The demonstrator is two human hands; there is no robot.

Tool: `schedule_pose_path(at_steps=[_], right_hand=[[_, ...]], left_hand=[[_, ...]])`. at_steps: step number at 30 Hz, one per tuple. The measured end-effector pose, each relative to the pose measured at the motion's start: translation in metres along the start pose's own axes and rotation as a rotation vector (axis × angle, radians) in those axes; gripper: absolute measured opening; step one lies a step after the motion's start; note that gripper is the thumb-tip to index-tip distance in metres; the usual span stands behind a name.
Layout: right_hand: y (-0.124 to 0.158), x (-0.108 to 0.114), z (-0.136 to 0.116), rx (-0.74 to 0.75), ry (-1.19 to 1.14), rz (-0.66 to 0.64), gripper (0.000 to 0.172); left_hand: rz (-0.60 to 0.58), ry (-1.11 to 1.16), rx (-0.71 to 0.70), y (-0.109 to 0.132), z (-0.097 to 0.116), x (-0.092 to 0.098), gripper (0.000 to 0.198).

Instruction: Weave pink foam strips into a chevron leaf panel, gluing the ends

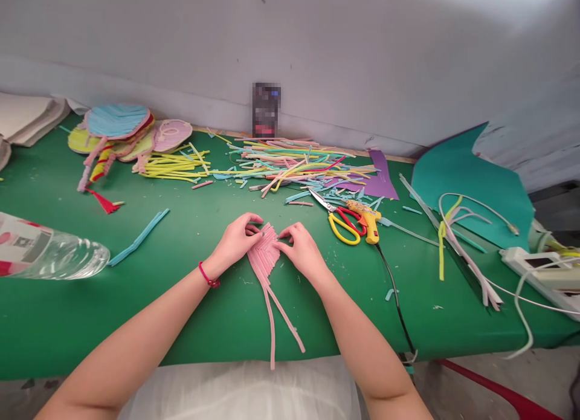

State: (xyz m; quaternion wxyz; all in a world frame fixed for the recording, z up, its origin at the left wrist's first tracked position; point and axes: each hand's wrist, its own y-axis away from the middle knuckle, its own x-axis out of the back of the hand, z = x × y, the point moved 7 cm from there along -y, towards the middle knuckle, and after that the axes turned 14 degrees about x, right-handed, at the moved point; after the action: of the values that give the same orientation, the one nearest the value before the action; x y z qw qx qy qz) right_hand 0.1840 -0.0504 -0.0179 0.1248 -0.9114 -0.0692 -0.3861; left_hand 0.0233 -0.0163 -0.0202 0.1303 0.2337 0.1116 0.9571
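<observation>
A pink leaf-shaped piece made of pipe cleaners (264, 258) lies on the green table, two long pink ends trailing toward the front edge. My left hand (234, 242) grips its upper left side between thumb and fingers. On the upper right side, my right hand (299, 248) pinches the piece's edge. To the right of the hands lie scissors (343, 223) with red and yellow handles, and against them a yellow glue gun (369, 220) with a black cord.
Several loose pipe cleaners (290, 166) lie in a heap at the back. Finished fan shapes (118, 122) are piled back left, and a plastic bottle (67, 254) lies at left. A phone (266, 110) leans on the wall. Teal sheets (475, 184) and a power strip (544, 278) stand right.
</observation>
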Motion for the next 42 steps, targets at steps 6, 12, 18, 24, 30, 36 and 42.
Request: schedule_pose_path(at_steps=[6,12,18,24,30,36,42], right_hand=[[0.001,-0.011,-0.004,-0.002,-0.042,-0.057,0.012],[0.0,-0.008,0.001,-0.035,-0.065,-0.003,0.014],[-0.002,-0.008,0.0,-0.027,-0.052,-0.028,0.018],[-0.002,-0.008,-0.002,-0.013,-0.087,-0.005,0.02],[-0.002,-0.012,-0.001,-0.097,-0.412,0.063,0.028],[-0.002,-0.008,0.004,-0.214,-0.703,0.132,0.036],[-0.003,0.002,-0.002,-0.145,-0.687,0.115,0.027]], left_hand=[[-0.025,0.02,-0.013,0.003,0.003,-0.002,0.029],[-0.036,0.031,-0.057,0.009,0.011,-0.009,0.026],[0.113,-0.28,-0.115,0.015,0.014,-0.002,0.026],[0.145,-0.504,-0.136,0.018,0.015,0.0,0.015],[0.026,-0.309,-0.064,0.011,0.01,0.002,0.014],[-0.155,-0.019,0.035,0.007,0.002,-0.003,0.024],[-0.176,0.066,0.031,0.011,0.012,-0.006,0.031]])
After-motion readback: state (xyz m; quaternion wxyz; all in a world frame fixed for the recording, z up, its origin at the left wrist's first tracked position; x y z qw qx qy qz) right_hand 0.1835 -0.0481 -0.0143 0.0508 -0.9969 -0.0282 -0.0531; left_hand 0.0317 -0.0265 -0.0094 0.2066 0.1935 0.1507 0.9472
